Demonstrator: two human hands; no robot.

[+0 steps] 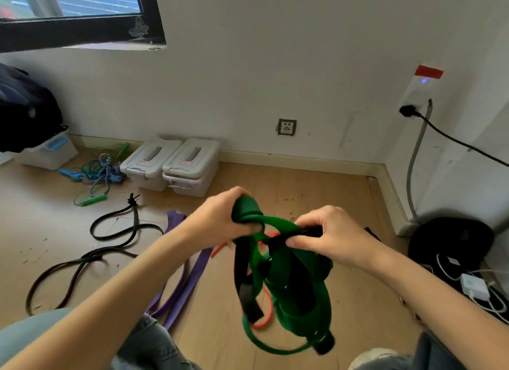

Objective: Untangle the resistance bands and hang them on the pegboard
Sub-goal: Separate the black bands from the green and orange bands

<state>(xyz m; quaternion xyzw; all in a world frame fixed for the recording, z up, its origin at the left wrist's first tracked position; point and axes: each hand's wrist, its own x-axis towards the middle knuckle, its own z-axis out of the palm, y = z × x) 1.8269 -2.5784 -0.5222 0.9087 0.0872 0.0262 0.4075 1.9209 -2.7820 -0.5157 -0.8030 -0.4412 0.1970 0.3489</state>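
At the far left, on the wooden floor (316,193), a long black band (82,259) lies in loose loops, well apart from the person's hands. Behind it, near the wall, a small heap of coloured skipping ropes (96,174) sits beside two lidded plastic boxes (176,164). Nearer the middle, a purple band (181,281) lies flat on the floor, running under the left forearm.

The left hand (217,218) is raised in the middle of the view, its fingers curled tight round a bunched fold of the green band (289,281). Just to its right, the right hand (327,237) pinches a black strap (303,233) between thumb and fingers where it crosses over the green one. Below both hands the knot of green and black hangs in the air, with a thin red band (264,312) threaded through it or lying behind it; which is unclear.

No pegboard is in view.

The likely risk is that pulling the hands apart tightens the knot rather than freeing it, since the black strap seems wound through several green loops. The red band may also snag and stretch if it is caught inside. A stretched band slipping from the pinch could snap back toward the hands.

At the right, a wall charger (416,94) and floor cables (473,284) lie near the right arm.
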